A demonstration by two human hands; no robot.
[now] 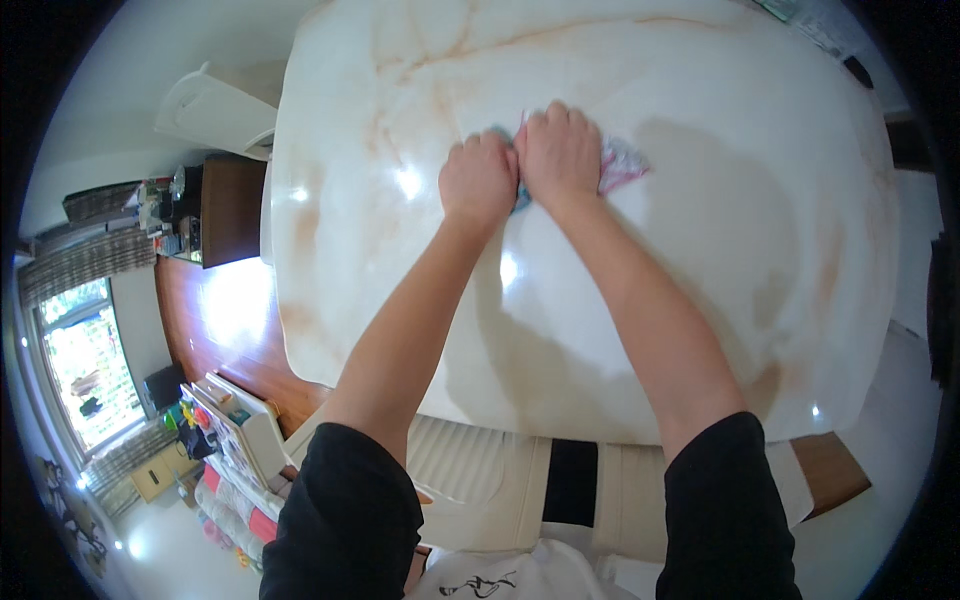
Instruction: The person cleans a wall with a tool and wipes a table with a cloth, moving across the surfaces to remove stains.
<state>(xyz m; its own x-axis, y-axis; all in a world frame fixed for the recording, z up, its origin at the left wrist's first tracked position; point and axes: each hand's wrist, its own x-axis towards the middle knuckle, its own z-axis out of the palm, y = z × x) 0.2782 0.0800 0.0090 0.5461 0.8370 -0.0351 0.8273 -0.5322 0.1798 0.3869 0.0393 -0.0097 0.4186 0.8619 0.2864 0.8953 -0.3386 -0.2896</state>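
Both hands are side by side over the white, brown-veined marble-look table [360,247], toward its far half. My left hand [480,180] is curled, with a bit of blue-green material showing past its fingers. Just to its right and touching it, my right hand [561,156] is closed over a crumpled, pink-edged, whitish piece [622,163] that sticks out on its right side. It may be a thin cloth or a plastic wrapper; most of it is hidden under the fingers. Both forearms stretch forward over the tabletop.
Cream chairs [487,517] stand against the near table edge. A white chair [217,112] is beyond the left edge, with a brown cabinet [236,210] behind it. A sofa with cushions [232,510] and a window [90,367] are farther left.
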